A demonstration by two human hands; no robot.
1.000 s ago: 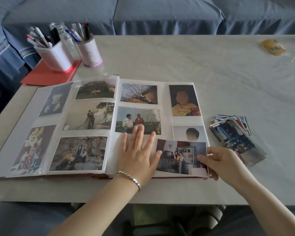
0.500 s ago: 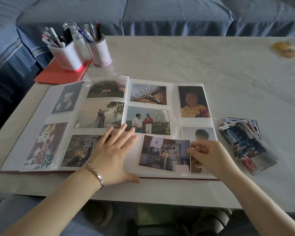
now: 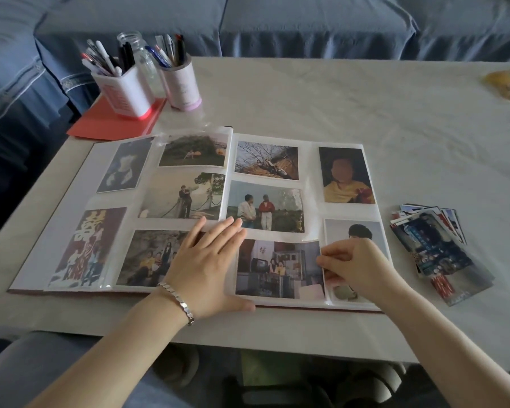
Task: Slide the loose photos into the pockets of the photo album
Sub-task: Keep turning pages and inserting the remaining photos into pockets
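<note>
The right grip [image 3: 362, 266], a bare hand, has its fingers curled together with thumb and fingertips clamped on the right edge of a photo of a room with a television [image 3: 277, 269]. This photo stretches away to the left of that grip and lies in the lowest pocket of the inner column on the right page of the open photo album [image 3: 309, 160]; whether its pinched edge is fully under the clear film I cannot tell. Directly beneath the right grip sits a portrait photo [image 3: 357, 231], partly covered by the hand. To the right of that grip, apart from it and off the album, a fanned stack of loose photos [image 3: 436, 251] rests on the pale surface [image 3: 336, 98]. The left grip [image 3: 209, 260], the other bare hand, lies flat with fingers straight and slightly apart, holding nothing, pressing on the album across its fold, just left of the pinched photo; its thumb runs along the album's near edge. A silver bracelet [image 3: 178, 301] circles the wrist behind it. Well beyond the left grip, at the far corner of the surface, two pen holders [image 3: 127, 89] and a glass jar [image 3: 139, 54] stand by a red folder [image 3: 109, 122].
</note>
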